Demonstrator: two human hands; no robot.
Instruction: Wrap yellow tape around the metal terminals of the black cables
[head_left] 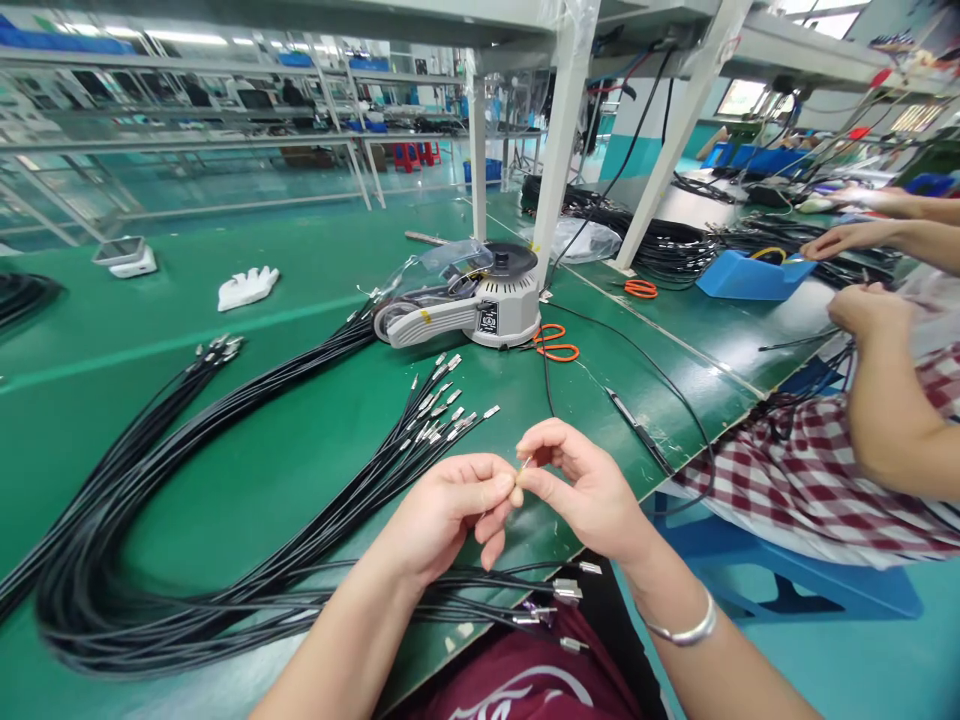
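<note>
My left hand (469, 495) and my right hand (574, 480) meet above the front edge of the green table, thumbs and fingertips pinched together. A thin, pale sliver shows at the right fingertips; what it belongs to is too small and covered to name. Both hands are closed. Under and left of them runs a big looped bundle of black cables (300, 530). Bare metal connector ends (439, 410) fan out on the table behind my left hand. More silvery connectors (566, 592) stick out over the table edge by my lap.
Behind my hands stands a grey tape dispenser (510, 310), with orange-handled scissors (556, 345) beside it. A utility knife (637, 430) lies at right. A white glove (247, 288) is at left. A co-worker's hands (862, 305) work near a blue bin (754, 277).
</note>
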